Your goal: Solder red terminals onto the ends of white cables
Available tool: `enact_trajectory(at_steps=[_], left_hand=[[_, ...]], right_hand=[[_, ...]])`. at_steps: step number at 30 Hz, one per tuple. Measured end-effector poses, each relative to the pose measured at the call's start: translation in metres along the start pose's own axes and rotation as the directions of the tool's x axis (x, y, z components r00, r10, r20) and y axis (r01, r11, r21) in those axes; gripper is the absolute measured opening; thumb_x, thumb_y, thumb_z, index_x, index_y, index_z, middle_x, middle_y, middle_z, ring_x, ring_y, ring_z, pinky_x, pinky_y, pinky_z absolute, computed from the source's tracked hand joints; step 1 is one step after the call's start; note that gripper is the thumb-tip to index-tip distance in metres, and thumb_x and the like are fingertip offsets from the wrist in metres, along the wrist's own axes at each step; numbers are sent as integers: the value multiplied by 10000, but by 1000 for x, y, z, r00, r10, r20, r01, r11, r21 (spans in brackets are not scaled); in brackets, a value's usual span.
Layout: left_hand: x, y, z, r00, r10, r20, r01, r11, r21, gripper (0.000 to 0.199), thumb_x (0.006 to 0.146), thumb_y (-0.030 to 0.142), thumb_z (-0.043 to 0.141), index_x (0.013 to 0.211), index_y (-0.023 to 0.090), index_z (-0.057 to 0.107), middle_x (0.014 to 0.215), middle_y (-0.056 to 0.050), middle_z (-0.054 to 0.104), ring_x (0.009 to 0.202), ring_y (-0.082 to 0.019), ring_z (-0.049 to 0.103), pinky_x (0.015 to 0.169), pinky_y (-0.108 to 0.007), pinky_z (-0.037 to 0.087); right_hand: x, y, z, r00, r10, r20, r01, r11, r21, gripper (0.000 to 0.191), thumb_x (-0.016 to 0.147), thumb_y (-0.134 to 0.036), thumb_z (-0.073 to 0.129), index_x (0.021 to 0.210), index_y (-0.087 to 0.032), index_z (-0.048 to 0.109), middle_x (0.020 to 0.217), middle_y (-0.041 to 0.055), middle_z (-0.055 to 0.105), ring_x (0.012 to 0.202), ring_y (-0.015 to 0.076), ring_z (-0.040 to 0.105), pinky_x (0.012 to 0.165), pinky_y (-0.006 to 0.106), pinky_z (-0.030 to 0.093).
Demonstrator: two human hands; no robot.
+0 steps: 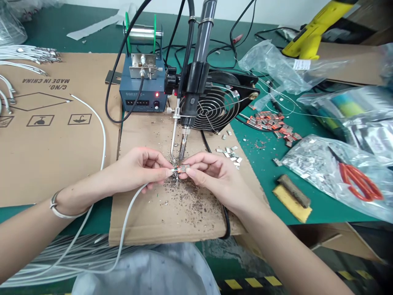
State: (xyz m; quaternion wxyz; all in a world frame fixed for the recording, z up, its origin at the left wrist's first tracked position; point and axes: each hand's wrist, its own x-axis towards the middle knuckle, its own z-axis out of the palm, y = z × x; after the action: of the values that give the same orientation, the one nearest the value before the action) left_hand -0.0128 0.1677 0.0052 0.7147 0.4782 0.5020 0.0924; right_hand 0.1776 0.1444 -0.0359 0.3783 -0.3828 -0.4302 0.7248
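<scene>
My left hand (pixel 144 168) pinches the end of a thin white cable (pixel 124 229) that trails toward me off the cardboard sheet (pixel 172 217). My right hand (pixel 211 172) pinches a small metal connector (pixel 182 168) at that cable end. Both hands meet under the tip of a fixed soldering iron (pixel 183 143), with a solder feed tube (pixel 174 135) beside it. The connector sits just below the iron tip. Solder crumbs litter the cardboard around my fingers.
A blue soldering station (pixel 143 94) with a solder spool stands behind, a black fan (pixel 221 104) to its right. Loose metal shells (pixel 231 153), red connectors (pixel 270 123), a sponge (pixel 293 198), red scissors (pixel 359 180) on plastic bags, and white cable bundles (pixel 27 55) surround them.
</scene>
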Motion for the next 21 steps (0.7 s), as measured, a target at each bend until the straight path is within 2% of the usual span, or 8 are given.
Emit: enact_trajectory(at_steps=[11, 21], left_hand=[[-1, 2, 0, 1000, -12, -22, 13, 1000, 26, 185, 788, 237, 571, 856, 71, 523, 593, 12, 522, 426, -27, 440, 387, -120, 388], [-2, 1, 1, 1000, 19, -17, -18, 1000, 15, 193, 781, 242, 583, 854, 71, 531, 579, 21, 500, 428, -25, 434, 385, -115, 390]], right_hand=[[1, 0, 1, 999, 36, -22, -36, 999, 5, 125, 769, -165, 634, 843, -83, 575, 729, 42, 653, 628, 17, 592, 510, 47, 410], [1, 0, -2, 999, 7, 35, -9, 999, 49, 90, 782, -167, 628, 844, -113, 593, 754, 36, 656, 674, 26, 607, 548, 52, 426]])
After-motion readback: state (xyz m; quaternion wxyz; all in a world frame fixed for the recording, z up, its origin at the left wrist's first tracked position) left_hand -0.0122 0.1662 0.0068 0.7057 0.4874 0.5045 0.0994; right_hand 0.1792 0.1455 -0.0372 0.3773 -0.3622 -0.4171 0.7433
